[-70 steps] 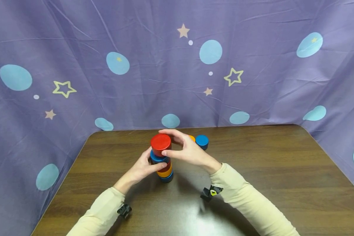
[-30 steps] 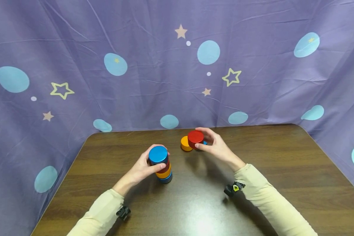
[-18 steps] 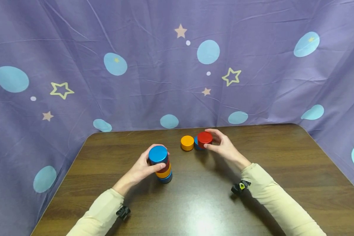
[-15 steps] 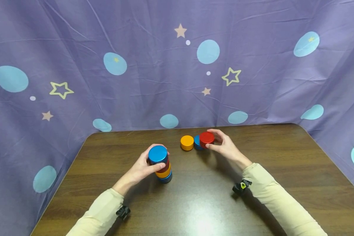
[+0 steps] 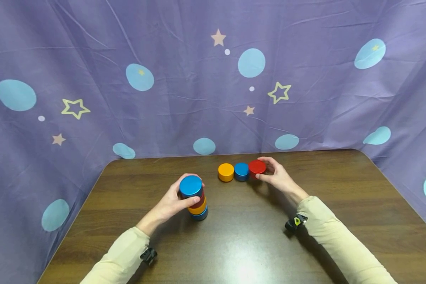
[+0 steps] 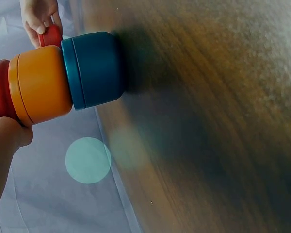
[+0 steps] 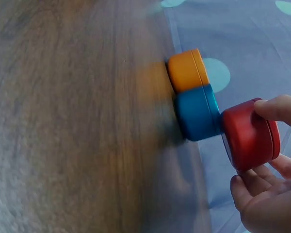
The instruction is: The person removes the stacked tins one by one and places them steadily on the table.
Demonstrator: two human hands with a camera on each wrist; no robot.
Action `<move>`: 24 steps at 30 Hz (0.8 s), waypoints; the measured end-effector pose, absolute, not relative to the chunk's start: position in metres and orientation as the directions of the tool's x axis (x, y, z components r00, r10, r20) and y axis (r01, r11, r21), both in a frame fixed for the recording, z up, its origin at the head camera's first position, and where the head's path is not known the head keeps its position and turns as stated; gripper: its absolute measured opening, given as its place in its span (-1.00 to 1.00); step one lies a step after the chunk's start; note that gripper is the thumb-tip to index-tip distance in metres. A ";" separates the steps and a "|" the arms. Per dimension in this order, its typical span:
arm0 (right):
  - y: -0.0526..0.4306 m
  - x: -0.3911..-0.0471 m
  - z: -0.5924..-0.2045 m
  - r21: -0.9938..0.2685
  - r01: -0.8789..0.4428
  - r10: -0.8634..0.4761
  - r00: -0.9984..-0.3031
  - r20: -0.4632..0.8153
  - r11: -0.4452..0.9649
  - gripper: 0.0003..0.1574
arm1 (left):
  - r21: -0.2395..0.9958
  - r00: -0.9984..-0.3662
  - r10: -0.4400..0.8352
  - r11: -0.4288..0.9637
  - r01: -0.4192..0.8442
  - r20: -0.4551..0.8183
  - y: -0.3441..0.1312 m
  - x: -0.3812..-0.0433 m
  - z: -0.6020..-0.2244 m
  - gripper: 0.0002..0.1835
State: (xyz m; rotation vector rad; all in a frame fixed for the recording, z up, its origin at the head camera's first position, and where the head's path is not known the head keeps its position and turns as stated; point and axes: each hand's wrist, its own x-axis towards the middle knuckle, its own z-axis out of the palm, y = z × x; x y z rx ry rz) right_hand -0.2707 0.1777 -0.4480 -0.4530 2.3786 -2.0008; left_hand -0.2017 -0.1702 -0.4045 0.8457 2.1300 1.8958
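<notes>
My left hand [image 5: 172, 202] grips the upper part of a standing stack of round lidded tins. The top blue tin [image 5: 190, 186] sits over a red one, an orange tin [image 6: 41, 85] and a bottom blue tin [image 6: 94, 70]. Fingers cover part of the red tin in the stack. At the back of the table, my right hand [image 5: 279, 178] pinches a separate red tin [image 5: 257, 167] between thumb and fingers. That tin is just right of a blue tin [image 5: 241, 172], with its base raised off the tabletop in the right wrist view [image 7: 247, 136].
Left of the loose blue tin, an orange tin [image 5: 226, 172] stands close beside it. The brown wooden table [image 5: 241, 236] ends at the back against a purple patterned curtain [image 5: 184, 98]. Small black cameras sit on both wrists.
My right hand has lifted the red tin off the top of the stack and carried it right, past the orange and blue tins. My left hand has stayed on the stack.
</notes>
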 end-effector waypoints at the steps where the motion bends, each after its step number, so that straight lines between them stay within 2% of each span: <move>1: 0.179 -0.271 -0.449 -0.965 -0.212 -0.215 -0.960 0.177 0.151 -0.25 | 0.955 -0.827 0.509 0.035 0.295 0.237 -0.170 -0.202 -0.405 -0.45; 16: 0.191 -0.285 -0.461 -0.970 -0.187 -0.214 -0.965 0.152 0.154 -0.24 | 0.955 -0.825 0.512 0.028 0.294 0.239 -0.171 -0.203 -0.406 -0.47; 24: 0.192 -0.292 -0.470 -0.967 -0.167 -0.255 -0.960 0.115 0.193 -0.23 | 0.955 -0.827 0.509 0.033 0.296 0.238 -0.171 -0.202 -0.405 -0.48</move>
